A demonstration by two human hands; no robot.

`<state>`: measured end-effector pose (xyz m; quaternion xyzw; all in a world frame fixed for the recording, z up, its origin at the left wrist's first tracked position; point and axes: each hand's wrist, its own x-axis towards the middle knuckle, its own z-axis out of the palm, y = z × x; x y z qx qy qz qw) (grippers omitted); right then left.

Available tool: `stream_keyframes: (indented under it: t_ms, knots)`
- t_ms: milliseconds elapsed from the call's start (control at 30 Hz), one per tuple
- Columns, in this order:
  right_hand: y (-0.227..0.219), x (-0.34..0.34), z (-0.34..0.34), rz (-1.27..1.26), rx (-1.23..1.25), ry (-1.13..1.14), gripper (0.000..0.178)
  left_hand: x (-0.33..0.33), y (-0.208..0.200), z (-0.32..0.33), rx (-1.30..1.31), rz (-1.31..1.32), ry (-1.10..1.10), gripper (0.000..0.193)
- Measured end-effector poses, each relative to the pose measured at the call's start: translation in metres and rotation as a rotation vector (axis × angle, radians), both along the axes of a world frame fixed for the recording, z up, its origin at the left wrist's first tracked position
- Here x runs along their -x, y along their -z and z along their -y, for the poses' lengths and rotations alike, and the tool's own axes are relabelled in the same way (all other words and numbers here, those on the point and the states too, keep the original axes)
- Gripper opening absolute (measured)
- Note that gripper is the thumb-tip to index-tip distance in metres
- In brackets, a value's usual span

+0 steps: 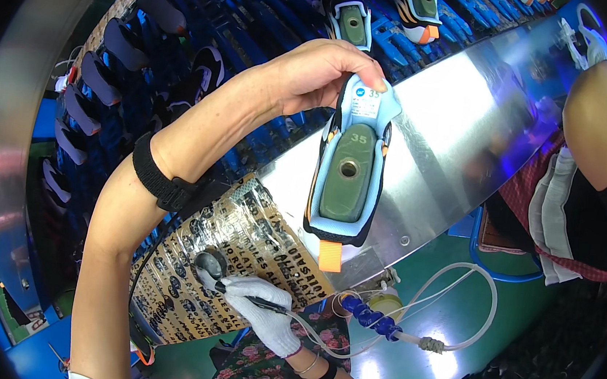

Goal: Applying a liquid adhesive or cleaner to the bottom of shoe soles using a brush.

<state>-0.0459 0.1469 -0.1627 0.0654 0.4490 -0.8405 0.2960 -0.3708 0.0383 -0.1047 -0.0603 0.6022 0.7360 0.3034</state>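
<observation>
Glossy green floor [517, 320], white glare [440, 362]

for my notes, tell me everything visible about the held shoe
The black-edged shoe has pale blue, soft-looking lining and an orange heel tab. A green block with a round hole sits inside. The left hand holds its tongue end; its opening faces the camera, heel lowest in view, over the metal surface. Toe and sole are hidden.

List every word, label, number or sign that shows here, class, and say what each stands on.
I give places, not wording.
Pale number: on the green last in the held shoe.
Blue round mark, dark number, fine print: on the pale tongue label; the fine print is too small to read.
Bold black lettering: across the brown covering, partly blurred.
Top-centre last: any mark is too small to read.
</observation>
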Motion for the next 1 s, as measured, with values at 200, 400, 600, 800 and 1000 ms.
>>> stream_keyframes:
  t_ms: [200, 400, 600, 800, 1000]
  knots:
    - [0.004, 0.0, 0.001, -0.009, -0.009, -0.001, 0.014, 0.002, 0.002, 0.002, -0.049, 0.019, 0.012, 0.021]
    - [0.002, 0.003, 0.001, 0.037, 0.003, -0.011, 0.013, 0.0, -0.001, -0.001, -0.008, 0.019, 0.033, 0.017]
    - [0.004, 0.001, 0.0, 0.053, 0.01, -0.021, 0.013, 0.0, 0.002, -0.005, -0.008, 0.009, 0.037, 0.017]
    - [0.003, 0.002, 0.0, 0.069, 0.036, -0.004, 0.012, -0.001, -0.001, -0.006, -0.007, -0.004, 0.078, 0.016]
    - [0.001, 0.004, -0.002, 0.092, 0.044, -0.015, 0.012, -0.003, -0.003, -0.006, 0.02, -0.007, 0.088, 0.017]
